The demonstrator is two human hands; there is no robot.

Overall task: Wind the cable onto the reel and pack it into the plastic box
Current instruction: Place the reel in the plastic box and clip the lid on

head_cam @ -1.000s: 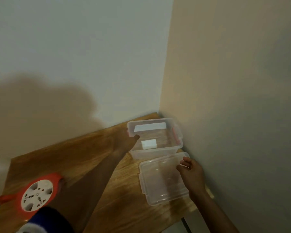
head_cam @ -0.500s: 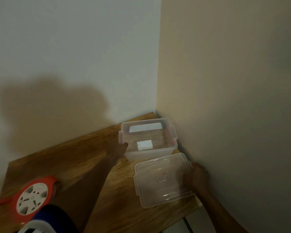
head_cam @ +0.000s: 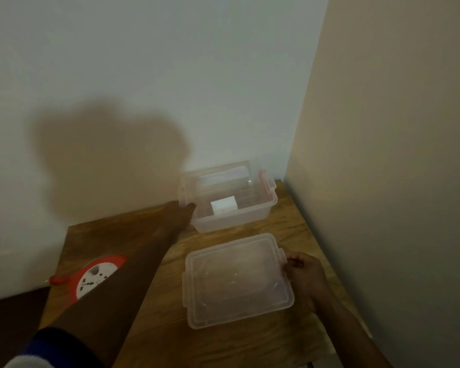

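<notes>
Lid (head_cam: 237,281) is pinched at its right edge by right hand (head_cam: 307,274); box (head_cam: 230,200) is touched by left hand (head_cam: 182,212), grip unclear tbh.

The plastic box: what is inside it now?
Inside the plastic box lies a small white block; a pale label shows at its far wall. No reel is inside.

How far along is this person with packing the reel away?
Done: the plastic box stands open, its lid off and flat on the wooden table. In hand: the left hand touches the box's left end, and the right hand holds the lid's right edge. Left: the red reel lies on the table, outside the box; nothing packed or closed yet. I cannot see the cable.
</notes>
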